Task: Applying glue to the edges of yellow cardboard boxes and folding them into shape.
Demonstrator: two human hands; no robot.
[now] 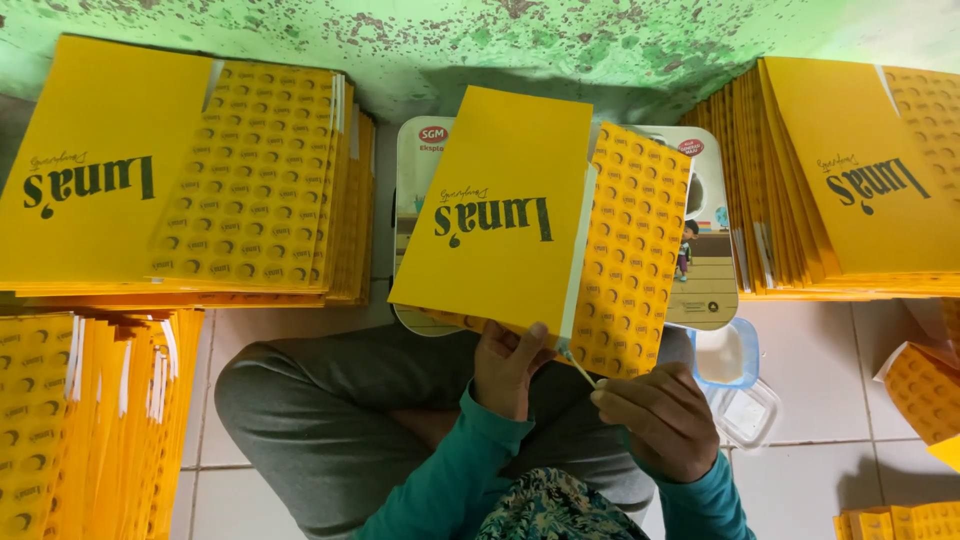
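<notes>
left hand (505, 368) pinches the near edge of the yellow folded carton sheet (497, 210), fingers pressed on it, tilting it over the lap so its flap is exposed | right hand (663, 418) fingers pinch a thin stick (578, 368) at the patterned flap (630, 250) | rounded picture board (712, 262) lies beneath as backing | small clear tub (727, 354) near right hand on tiled floor (830, 370) | flat yellow stacks: left (180, 170), right (850, 180), upright bundle lower left (90, 420)

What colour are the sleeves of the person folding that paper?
Teal green, seen in the head view: the sleeves run up to both wrists.
</notes>
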